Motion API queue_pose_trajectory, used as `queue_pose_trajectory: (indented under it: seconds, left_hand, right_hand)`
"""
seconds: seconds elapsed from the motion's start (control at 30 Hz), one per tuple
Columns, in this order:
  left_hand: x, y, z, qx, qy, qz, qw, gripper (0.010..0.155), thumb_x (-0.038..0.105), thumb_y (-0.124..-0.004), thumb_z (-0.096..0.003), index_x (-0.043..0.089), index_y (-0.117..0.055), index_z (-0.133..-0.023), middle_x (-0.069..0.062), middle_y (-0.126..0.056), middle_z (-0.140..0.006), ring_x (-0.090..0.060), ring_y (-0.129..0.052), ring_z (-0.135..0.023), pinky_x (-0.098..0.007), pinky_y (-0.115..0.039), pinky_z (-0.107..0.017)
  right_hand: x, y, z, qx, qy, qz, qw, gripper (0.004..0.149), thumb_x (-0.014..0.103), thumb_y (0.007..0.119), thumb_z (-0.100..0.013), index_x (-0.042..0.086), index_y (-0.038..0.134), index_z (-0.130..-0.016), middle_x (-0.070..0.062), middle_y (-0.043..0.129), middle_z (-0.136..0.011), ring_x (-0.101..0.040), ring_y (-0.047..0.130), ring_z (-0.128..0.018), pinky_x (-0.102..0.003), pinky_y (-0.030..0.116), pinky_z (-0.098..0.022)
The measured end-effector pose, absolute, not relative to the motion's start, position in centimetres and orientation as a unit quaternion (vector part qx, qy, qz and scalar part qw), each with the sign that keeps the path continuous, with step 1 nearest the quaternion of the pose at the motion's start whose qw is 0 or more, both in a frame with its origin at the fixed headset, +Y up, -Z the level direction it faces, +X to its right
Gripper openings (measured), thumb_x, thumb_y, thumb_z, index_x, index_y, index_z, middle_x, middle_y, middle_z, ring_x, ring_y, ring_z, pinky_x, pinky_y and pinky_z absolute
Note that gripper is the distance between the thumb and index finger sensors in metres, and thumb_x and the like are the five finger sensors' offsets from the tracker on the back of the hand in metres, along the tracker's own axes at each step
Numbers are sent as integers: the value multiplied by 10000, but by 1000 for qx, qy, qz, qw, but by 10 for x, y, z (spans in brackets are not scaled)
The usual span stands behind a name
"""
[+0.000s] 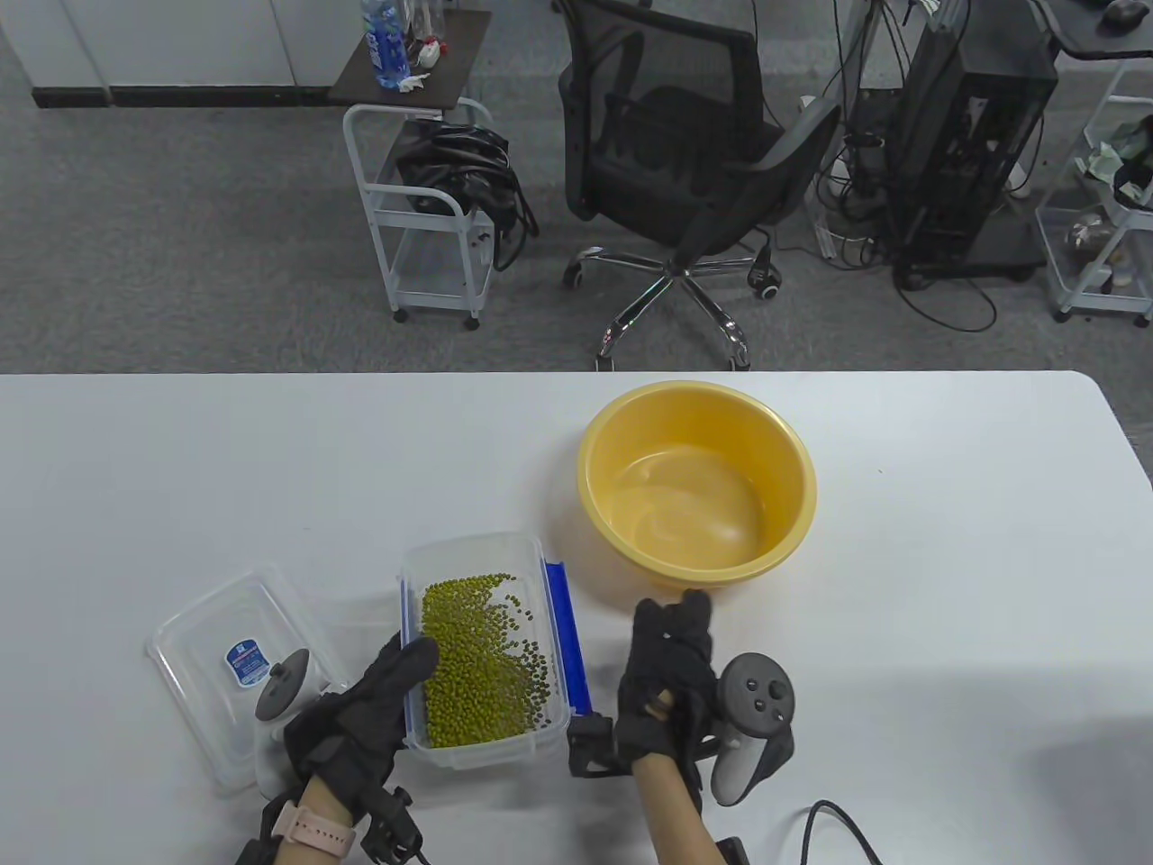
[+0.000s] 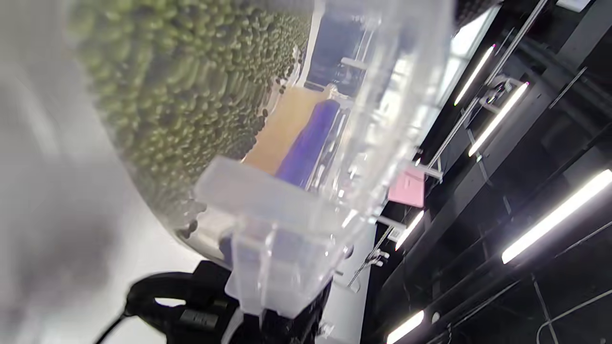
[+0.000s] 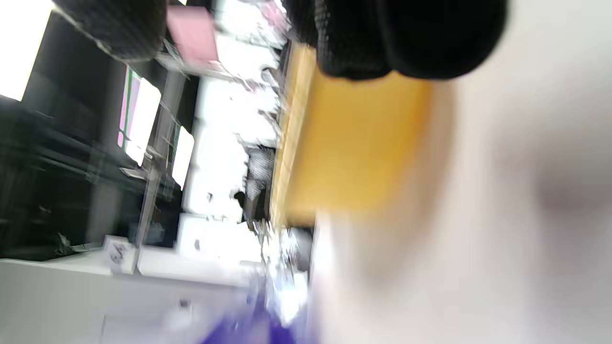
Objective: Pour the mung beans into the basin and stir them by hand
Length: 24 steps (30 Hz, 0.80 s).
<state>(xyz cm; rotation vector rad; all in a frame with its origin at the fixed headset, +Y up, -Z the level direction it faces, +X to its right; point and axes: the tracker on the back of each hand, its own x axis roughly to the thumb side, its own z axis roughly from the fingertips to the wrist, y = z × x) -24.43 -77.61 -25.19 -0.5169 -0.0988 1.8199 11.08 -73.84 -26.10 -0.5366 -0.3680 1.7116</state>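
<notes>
An empty yellow basin (image 1: pixel 698 487) stands on the white table (image 1: pixel 946 586). Near-left of it is a clear plastic container (image 1: pixel 477 649) with a blue latch (image 1: pixel 567 631), part filled with green mung beans (image 1: pixel 482 662). My left hand (image 1: pixel 396 676) grips the container's near-left rim, thumb over the edge. My right hand (image 1: pixel 676 631) lies between container and basin, fingers relaxed and pointing at the basin, holding nothing. The left wrist view shows the beans (image 2: pixel 181 86) through the container wall (image 2: pixel 287 215). The blurred right wrist view shows the basin (image 3: pixel 354 143) under my fingers (image 3: pixel 406 38).
The container's clear lid (image 1: pixel 225 667) lies flat to the left of my left hand. A black cable (image 1: pixel 838 829) runs along the table's near edge on the right. Beyond the far edge stand an office chair (image 1: pixel 685 180) and a white cart (image 1: pixel 432 216).
</notes>
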Motion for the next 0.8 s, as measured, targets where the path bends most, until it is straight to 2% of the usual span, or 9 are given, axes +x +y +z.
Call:
queue_pose_trajectory:
  seconds: [0.07,0.13,0.2,0.3,0.37,0.47,0.57,0.67,0.8]
  left_hand:
    - [-248,-775,-255,-221,-51,784,577,964,490,-698,-577,-37,-40,-1045,-396,-360,-1041,-582,-678,-827,-635,-717,-512]
    - [-251,-774,-257,-229,-61,787,570,960,494,-688,-584,-35,-30,-1043,-394,-346,-1045,-579,-668,-837,-633,-713,-522]
    - [-255,-773,-260,-225,-63,792,564,960,495,-687,-585,-36,-33,-1044,-396,-350,-1044,-579,-672,-833,-633,-715,-518]
    - [-260,-771,-263,-222,-66,790,567,960,495,-686,-587,-34,-28,-1043,-395,-344,-1045,-580,-667,-836,-633,-712,-522]
    - [-264,-770,-262,-216,-63,789,572,960,495,-684,-588,-31,-22,-1043,-393,-338,-1047,-580,-659,-841,-634,-707,-526]
    - [-270,-768,-260,-200,-52,791,575,961,495,-688,-586,-32,-29,-1045,-393,-342,-1047,-580,-663,-836,-634,-709,-521]
    - [-275,-765,-259,-189,-56,807,557,961,499,-682,-589,-29,-21,-1044,-392,-336,-1048,-578,-660,-839,-631,-708,-526]
    - [-280,-763,-258,-175,-56,827,531,959,503,-675,-592,-28,-15,-1042,-389,-332,-1048,-573,-659,-843,-627,-709,-529]
    - [-283,-761,-257,-168,-56,832,525,960,504,-671,-595,-29,-7,-1040,-388,-325,-1049,-571,-654,-847,-626,-707,-533]
  right_hand:
    - [131,-736,-274,-299,-192,745,564,784,596,656,-402,234,162,-891,-117,284,-935,-328,542,-772,-441,679,-481]
    - [146,-741,-294,-327,-134,750,559,844,629,643,-409,209,79,-876,-132,192,-948,-355,451,-838,-451,582,-604]
    - [153,-753,-312,-353,-64,739,570,880,637,632,-426,199,1,-854,-139,118,-949,-358,376,-883,-427,517,-663]
    - [155,-779,-333,-382,0,712,589,872,602,619,-442,186,-39,-835,-168,162,-941,-363,425,-885,-384,578,-660]
    - [155,-789,-338,-339,-9,687,642,808,582,547,-483,226,-101,-809,-175,234,-943,-370,482,-879,-360,664,-655]
    - [157,-784,-330,-382,-48,642,663,743,415,617,-461,185,20,-839,-212,342,-911,-427,555,-823,-409,758,-554]
    - [159,-778,-311,-366,-41,589,720,706,288,665,-432,185,101,-844,-254,325,-888,-510,473,-788,-535,676,-491]
    - [163,-775,-281,-316,20,622,716,702,289,652,-442,181,87,-844,-253,321,-891,-502,473,-793,-530,673,-501]
    - [155,-775,-254,-279,71,643,709,698,302,645,-448,178,85,-846,-256,310,-891,-500,463,-794,-534,662,-504]
